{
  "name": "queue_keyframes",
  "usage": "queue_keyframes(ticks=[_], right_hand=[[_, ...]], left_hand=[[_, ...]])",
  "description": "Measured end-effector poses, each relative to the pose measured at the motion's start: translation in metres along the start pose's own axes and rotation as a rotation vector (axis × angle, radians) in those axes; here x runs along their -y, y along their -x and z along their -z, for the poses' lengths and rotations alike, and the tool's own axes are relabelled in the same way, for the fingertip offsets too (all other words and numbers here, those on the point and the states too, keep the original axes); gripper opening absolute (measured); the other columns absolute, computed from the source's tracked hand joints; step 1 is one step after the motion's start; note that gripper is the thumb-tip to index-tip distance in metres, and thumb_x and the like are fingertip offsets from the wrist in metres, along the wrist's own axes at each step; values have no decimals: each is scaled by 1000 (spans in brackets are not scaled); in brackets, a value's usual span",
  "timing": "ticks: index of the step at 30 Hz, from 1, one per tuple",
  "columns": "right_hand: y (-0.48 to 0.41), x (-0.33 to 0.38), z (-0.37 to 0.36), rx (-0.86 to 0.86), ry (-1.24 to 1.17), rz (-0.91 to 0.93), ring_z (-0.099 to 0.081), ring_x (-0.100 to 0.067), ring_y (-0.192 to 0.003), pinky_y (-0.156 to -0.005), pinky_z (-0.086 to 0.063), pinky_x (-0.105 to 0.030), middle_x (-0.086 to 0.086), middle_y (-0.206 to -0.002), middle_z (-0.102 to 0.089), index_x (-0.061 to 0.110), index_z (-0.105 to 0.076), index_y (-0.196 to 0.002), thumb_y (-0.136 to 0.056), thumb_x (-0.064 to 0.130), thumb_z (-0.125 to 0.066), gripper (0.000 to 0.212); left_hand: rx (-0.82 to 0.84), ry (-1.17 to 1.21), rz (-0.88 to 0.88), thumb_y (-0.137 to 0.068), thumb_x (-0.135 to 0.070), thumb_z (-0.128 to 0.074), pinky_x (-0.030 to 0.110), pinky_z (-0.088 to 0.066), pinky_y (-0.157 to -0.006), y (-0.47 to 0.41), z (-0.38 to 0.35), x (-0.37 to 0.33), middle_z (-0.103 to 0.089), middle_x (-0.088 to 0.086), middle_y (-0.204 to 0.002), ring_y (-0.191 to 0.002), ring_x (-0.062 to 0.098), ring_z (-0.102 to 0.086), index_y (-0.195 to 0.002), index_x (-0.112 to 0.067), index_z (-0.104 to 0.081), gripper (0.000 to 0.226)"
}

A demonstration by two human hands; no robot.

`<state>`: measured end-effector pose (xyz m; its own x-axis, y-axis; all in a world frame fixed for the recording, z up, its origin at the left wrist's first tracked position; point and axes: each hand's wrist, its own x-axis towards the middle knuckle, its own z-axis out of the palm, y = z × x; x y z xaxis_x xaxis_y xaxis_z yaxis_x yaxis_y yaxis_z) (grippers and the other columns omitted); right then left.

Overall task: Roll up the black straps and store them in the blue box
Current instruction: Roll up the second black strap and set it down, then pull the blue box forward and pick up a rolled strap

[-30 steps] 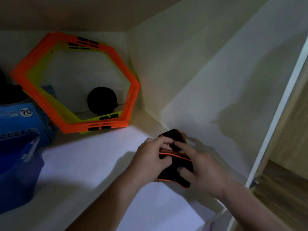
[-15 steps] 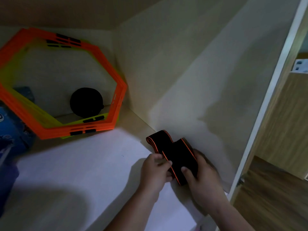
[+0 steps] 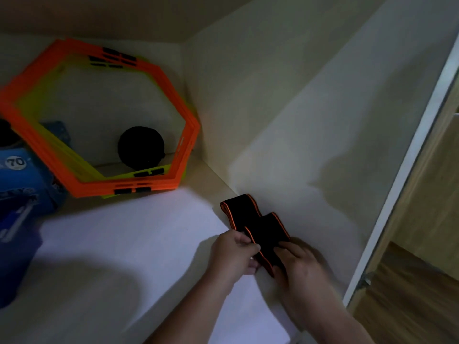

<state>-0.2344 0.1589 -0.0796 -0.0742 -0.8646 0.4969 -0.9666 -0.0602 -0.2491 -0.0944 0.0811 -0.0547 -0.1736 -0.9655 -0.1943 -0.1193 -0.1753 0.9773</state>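
A black strap with orange edges (image 3: 250, 219) lies on the white shelf (image 3: 139, 234) against the right wall, folded in loops. My left hand (image 3: 232, 254) pinches its near end from the left. My right hand (image 3: 301, 265) grips the same end from the right, fingers curled over the fabric. The strap's far loop rests free on the shelf. The blue box (image 3: 17, 229) stands at the far left edge, partly cut off.
Orange and yellow hexagonal rings (image 3: 119, 187) lean against the back wall. A black round object (image 3: 141, 147) sits behind them. A blue package marked 70 (image 3: 22, 175) stands by the box. The cabinet's white front frame (image 3: 402, 175) runs along the right.
The strap has unfolded from a compact bundle into a longer looped shape. Both hands have shifted toward its near end. The view swung right, then back left.
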Motion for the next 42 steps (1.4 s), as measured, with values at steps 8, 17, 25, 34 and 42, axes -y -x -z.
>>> queue_keyframes(ticks=[8, 17, 25, 34, 42], right_hand=[[-23, 14, 30, -8, -454, 29, -53, 6, -95, -84, -33, 4, 18, -106, -62, 27, -72, -113, -85, 22, -75, 29], [-59, 84, 29, 102, -861, -82, -65, 1, -103, -92, -52, -23, 16, -109, -71, 27, -71, -115, -87, 26, -74, 28], [-65, 207, 25, 112, -938, 3, -62, 2, -109, -83, -43, -10, 30, -109, -63, 32, -69, -113, -90, 24, -73, 25], [-80, 330, -15, 206, -908, 91, -60, -8, -116, -91, -49, -27, 14, -122, -64, 26, -63, -126, -87, 33, -74, 41], [-89, 414, -44, 378, -895, 170, -59, -8, -96, -75, -44, -20, 25, -106, -56, 31, -45, -140, -88, 40, -72, 59]], left_hand=[[-141, -11, -132, -85, -20, -75, 40, -57, -67, 39, 30, -16, -67, 5, -87, -71, 23, -67, -93, -14, -65, 14], [-346, -137, -331, -85, -29, -71, 44, -58, -89, 88, 123, -49, -72, -4, -90, -90, 18, -68, -83, -28, -72, 3], [-449, -269, -472, -88, -26, -67, 21, -50, -76, 131, 246, -61, -71, -14, -86, -84, 1, -64, -83, -27, -73, 8], [-780, -644, -541, -92, -31, -66, 28, -40, -94, 157, 400, -56, -56, -16, -101, -110, 13, -48, -90, -34, -67, 3], [-1109, -639, -305, -85, -29, -72, 32, -31, -101, 181, 499, -7, -43, 5, -135, -127, 30, -39, -114, -28, -64, 29]])
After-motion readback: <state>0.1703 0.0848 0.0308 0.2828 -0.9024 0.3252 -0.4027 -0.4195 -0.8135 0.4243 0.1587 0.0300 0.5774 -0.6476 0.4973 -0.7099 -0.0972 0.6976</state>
